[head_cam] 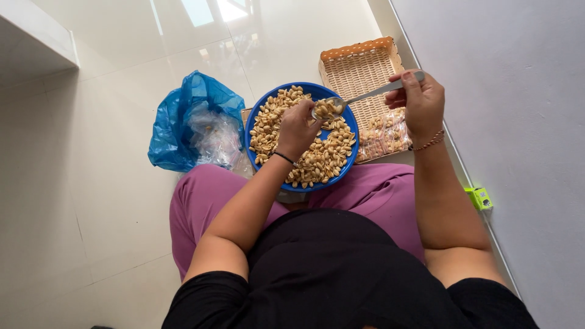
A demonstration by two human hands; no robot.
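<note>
— Peanuts (323,155) filled the blue bowl (259,103) at frame centre?

— Yes. Your right hand (420,103) gripped the spoon (365,97) closed; your left hand (298,128) pinched nuts at its scoop. Next, I'd judge, steady tipping.

A crumpled blue plastic bag (183,116) sits on the pale floor tiles, just left of the blue bowl, its mouth gaping open. Inside it lies a bundle of small clear plastic pouches (214,135), glossy and rumpled. On the far side, in the near end of the woven rectangular basket, rest a few sealed clear packets filled with peanuts (382,135), lying flat and overlapping one another. Against the foot of the grey wall stands a small bright green carton (479,198), boxy, with a dark mark on its face.
</note>
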